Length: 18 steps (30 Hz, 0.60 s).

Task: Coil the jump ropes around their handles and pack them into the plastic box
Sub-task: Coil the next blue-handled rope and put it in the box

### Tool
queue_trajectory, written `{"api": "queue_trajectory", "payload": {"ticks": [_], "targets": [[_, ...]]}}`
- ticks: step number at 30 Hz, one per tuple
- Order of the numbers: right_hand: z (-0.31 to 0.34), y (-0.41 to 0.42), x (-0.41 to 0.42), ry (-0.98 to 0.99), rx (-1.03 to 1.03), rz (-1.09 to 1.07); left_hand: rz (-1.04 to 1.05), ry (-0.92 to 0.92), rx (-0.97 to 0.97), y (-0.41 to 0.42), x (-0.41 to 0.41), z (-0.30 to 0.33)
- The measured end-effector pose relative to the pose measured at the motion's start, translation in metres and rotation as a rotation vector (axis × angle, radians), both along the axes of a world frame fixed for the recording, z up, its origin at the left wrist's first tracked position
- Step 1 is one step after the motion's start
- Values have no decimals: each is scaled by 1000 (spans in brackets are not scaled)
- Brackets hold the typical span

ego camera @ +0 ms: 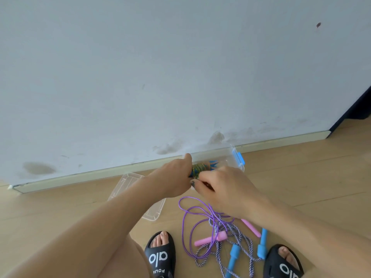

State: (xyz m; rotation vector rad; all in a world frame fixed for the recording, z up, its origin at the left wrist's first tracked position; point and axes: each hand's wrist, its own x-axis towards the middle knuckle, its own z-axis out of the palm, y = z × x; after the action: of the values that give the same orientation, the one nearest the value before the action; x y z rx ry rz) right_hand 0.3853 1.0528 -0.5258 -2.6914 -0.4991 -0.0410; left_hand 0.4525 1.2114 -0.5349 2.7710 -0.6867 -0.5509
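With both your left hand (pixel 176 173) and right hand (pixel 224 189) clamped on the coiled rope (pixel 197 169), keep the grip tight so nothing unwinds, then drop it into the box (pixel 237 157) just beyond.

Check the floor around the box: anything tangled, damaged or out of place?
Yes. The purple rope with pink handles and the striped rope with blue handles lie uncoiled and crossed over each other between the sandals. The lid lies loose, left of the plastic box. Smudges mark the wall.
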Motion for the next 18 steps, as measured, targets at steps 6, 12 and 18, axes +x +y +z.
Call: {"api": "queue_trajectory", "payload": {"ticks": [6, 12, 18], "targets": [[17, -22, 34, -27, 63, -76, -217, -155, 119, -11, -7, 1], [4, -42, 62, 167, 214, -58, -354, -221, 95, -17, -13, 3], [-2, -45, 62, 493, 477, -177, -244, -117, -273, -21, -23, 15]]}}
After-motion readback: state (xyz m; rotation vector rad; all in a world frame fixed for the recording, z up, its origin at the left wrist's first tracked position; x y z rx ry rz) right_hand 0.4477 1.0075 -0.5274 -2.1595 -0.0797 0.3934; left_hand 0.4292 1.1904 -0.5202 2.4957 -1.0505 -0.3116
